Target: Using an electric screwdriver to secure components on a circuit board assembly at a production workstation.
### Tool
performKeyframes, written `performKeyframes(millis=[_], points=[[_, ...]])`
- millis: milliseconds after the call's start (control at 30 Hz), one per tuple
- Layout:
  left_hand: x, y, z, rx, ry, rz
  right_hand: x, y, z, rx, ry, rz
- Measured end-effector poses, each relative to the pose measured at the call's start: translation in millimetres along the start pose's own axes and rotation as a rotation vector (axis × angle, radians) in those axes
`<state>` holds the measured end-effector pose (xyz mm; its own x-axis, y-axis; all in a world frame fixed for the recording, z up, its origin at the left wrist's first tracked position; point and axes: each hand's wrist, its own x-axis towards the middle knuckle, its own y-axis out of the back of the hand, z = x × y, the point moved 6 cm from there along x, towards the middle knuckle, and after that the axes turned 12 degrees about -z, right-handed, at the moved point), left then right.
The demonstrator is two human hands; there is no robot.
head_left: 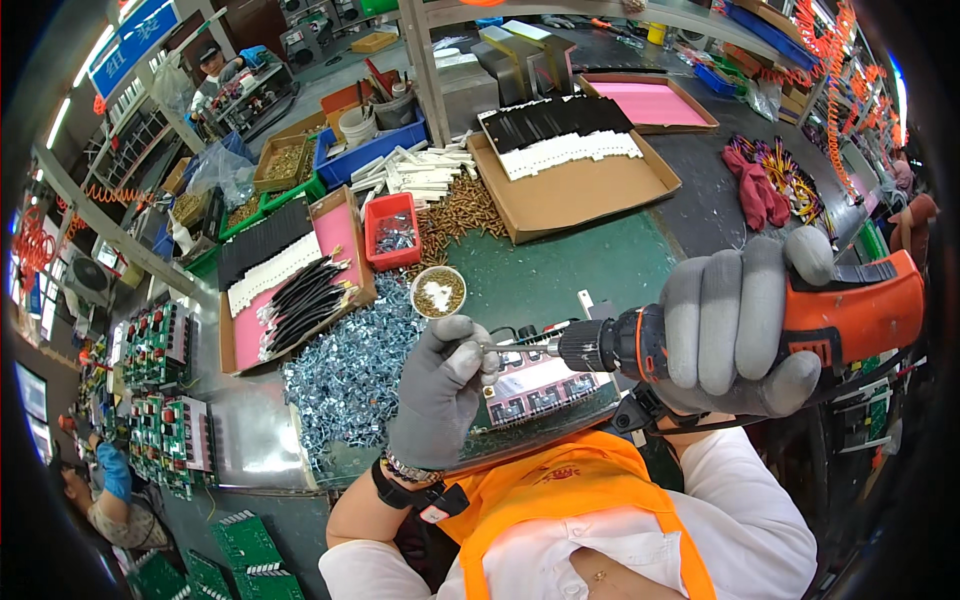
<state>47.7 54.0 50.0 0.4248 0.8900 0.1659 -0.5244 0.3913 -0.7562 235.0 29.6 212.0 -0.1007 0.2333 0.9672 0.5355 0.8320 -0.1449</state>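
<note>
My right hand (735,330), in a grey glove, is wrapped round an orange and black power drill (860,310). The drill lies level, and its thin bit (525,348) points left. At the bit's end, the gloved fingers of my left hand (435,395) are pinched together; a screw may be in them, but they hide it. Below and behind the bit lies a white panel (540,385) with rows of dark square parts. A small round cup (438,292) of brass-coloured screws stands just beyond my left hand.
Left of my left hand spreads a heap of small metal clips (350,370). Farther back are a red bin (392,232), a pile of brass-coloured pieces (465,215), and cardboard trays (590,195) of black and white strips. Green circuit boards (160,345) stand at left, near another person's blue-gloved hand (115,470).
</note>
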Motion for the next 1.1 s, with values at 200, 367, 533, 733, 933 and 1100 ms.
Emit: performKeyframes(millis=[200, 367, 533, 733, 933, 1100], points=[[-0.8, -3.5, 2.5, 0.146, -0.062, 0.043, -9.7, 7.9, 3.0, -0.119, 0.003, 0.213], [-2.7, -14.3, 23.7, 0.875, -0.044, 0.022, -13.5, 26.7, 0.3, -0.078, -0.008, 0.307], [62.8, 50.4, 105.4, 1.518, -0.367, 0.109, -9.7, 58.3, -28.8, -0.145, 0.038, 0.290], [171.2, 175.3, 107.3, 2.217, 0.211, -0.183, -28.0, 78.1, -29.4, -0.166, -0.009, 0.333], [208.5, 219.5, 62.3, 2.576, 0.619, -0.299, -36.9, 89.1, -24.6, -0.258, -0.025, 0.370], [211.4, 226.0, 64.9, 2.500, 0.669, -0.242, -38.8, 95.4, -19.7, -0.264, -0.068, 0.356]])
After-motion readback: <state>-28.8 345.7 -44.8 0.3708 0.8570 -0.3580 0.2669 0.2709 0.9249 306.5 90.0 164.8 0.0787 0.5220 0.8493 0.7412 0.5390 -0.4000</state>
